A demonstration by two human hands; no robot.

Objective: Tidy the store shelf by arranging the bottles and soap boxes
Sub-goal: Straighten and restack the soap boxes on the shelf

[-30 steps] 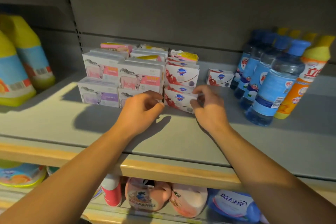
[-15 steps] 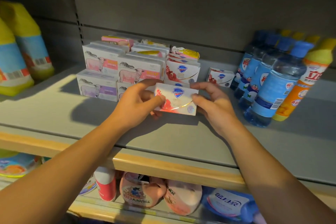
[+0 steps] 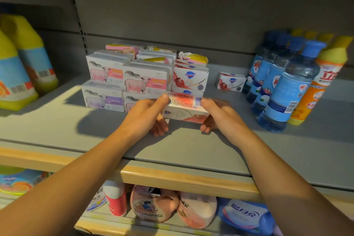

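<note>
Nearest, at 6 o'clock below the shelf's wooden front lip (image 3: 172, 176), a lower shelf holds pink pouches (image 3: 153, 205) and a blue pouch (image 3: 243, 212). Both forearms reach up over the lip onto the grey shelf (image 3: 57, 126).

At the centre, the left hand (image 3: 145, 115) and right hand (image 3: 220, 115) share one white-and-red soap box (image 3: 184, 108), each grip closed on an end: the left thumb on the top left corner with fingers curled under, the right thumb on the top right edge with fingers below. Half a second ago the box faced the camera with its blue shield logo showing; now it has been tipped forward, so the barcode side faces up and the printed front points down and toward the viewer. It is held just above the shelf, right in front of the soap stacks.

Behind, toward 12 o'clock, stands the stack of matching red-and-white boxes (image 3: 189, 78); to its left, at 11 o'clock, are the sheep-print soap boxes (image 3: 126, 80), stacked two high. These have not moved. A lone red-and-white box (image 3: 230, 81) sits apart at 1 o'clock.

At 2 o'clock a row of blue-capped bottles (image 3: 289, 86) runs front to back, with yellow-capped orange bottles (image 3: 316, 92) touching on their right. At 9 o'clock stand two large yellow jugs (image 3: 23, 67).
</note>
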